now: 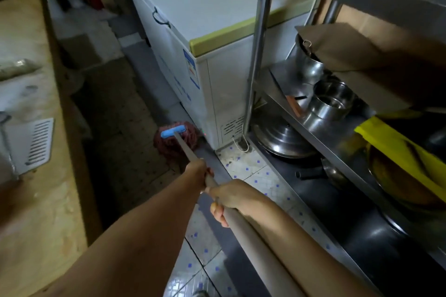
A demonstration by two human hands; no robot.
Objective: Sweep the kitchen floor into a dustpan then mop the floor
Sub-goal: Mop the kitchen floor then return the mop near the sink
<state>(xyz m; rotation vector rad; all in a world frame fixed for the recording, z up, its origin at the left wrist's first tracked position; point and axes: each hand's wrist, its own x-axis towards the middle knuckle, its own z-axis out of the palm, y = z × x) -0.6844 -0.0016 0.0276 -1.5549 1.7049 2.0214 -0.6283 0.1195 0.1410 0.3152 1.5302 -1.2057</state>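
A mop with a dark red string head and a blue clamp lies on the floor at the foot of a white chest freezer. Its long pale handle runs back toward me. My left hand grips the handle further down, nearer the mop head. My right hand grips the handle closer to me, fingers wrapped around it. The floor is white tile with small blue squares on the right and darker tile on the left.
A steel rack on the right holds metal pots, lids and a yellow bin. Its upright post stands beside the freezer. A wooden counter with a white vented appliance lines the left side. A narrow aisle runs between them.
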